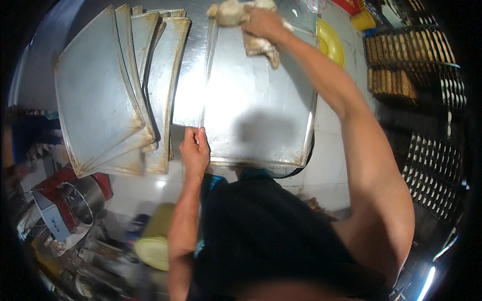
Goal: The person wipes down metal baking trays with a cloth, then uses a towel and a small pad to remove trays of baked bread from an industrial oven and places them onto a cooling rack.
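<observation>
While the right hand is pressing a crumpled beige cloth closed in its grip against the far end of the large rectangular metal baking tray, the left hand is pinching the tray's near corner; a loose pinch could be letting it slide into the stacked grey metal trays further left.

Head camera, looking steeply down (fisheye), close above worktable

Rag — top edge cut off
</observation>
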A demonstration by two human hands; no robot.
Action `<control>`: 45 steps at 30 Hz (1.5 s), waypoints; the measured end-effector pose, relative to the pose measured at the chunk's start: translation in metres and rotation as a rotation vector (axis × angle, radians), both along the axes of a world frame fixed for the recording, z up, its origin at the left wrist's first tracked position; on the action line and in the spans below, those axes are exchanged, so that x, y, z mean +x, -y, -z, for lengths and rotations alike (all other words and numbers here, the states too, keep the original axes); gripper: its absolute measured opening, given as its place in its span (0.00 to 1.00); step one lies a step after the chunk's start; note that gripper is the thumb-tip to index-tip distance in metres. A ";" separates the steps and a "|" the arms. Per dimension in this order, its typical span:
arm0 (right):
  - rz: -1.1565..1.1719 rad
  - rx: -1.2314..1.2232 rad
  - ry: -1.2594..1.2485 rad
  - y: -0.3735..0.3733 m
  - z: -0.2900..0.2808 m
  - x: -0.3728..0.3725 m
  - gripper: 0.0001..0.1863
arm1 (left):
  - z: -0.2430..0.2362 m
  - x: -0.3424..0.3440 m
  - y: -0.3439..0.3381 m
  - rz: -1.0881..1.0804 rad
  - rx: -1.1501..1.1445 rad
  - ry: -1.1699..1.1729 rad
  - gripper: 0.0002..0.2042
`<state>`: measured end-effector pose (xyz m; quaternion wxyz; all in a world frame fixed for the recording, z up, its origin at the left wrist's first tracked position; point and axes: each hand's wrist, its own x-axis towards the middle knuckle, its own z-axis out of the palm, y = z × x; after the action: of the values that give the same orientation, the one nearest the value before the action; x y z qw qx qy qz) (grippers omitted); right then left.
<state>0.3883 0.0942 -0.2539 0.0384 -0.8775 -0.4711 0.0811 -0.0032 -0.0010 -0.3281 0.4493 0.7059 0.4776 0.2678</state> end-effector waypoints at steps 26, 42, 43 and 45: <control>-0.444 0.635 -0.337 0.321 0.072 -0.192 0.24 | -0.003 -0.003 0.008 -0.026 0.082 -0.088 0.10; 0.662 0.154 -0.072 0.392 -0.006 -0.132 0.31 | -0.042 0.005 -0.047 0.362 0.159 -0.303 0.21; 0.790 0.269 0.005 0.402 -0.015 -0.115 0.29 | -0.082 0.016 -0.066 0.379 0.073 -0.283 0.21; 0.749 0.504 -0.133 0.405 -0.055 -0.109 0.30 | -0.194 0.039 -0.091 0.443 0.109 -0.126 0.19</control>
<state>0.2793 -0.3111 -0.1992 0.3078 -0.9435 -0.1229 0.0005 0.0358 0.0902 -0.1344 0.4277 0.8320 0.3231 0.1432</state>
